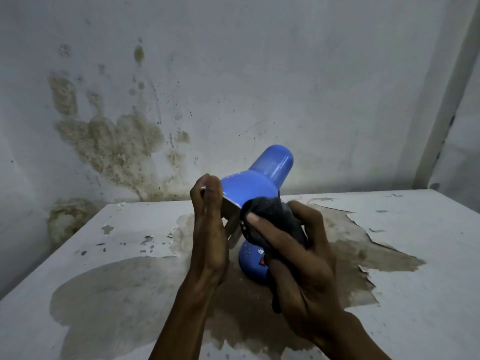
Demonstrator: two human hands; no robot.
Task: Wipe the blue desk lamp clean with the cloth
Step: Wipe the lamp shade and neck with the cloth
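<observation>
The blue desk lamp point(262, 178) stands near the middle of the white table, its shade tilted toward me and its round blue base point(252, 263) partly hidden behind my hands. My left hand point(207, 224) grips the left rim of the shade, fingers curled over the edge. My right hand point(298, 250) holds a dark cloth point(267, 211) bunched in its fingers and presses it against the lower right rim of the shade. A strip of the cloth hangs down below my right palm.
The white table point(415, 281) has peeling paint and large brown bare patches around the lamp. A stained wall point(109, 141) rises right behind the table's far edge. A pale vertical frame point(446, 100) runs up the right side.
</observation>
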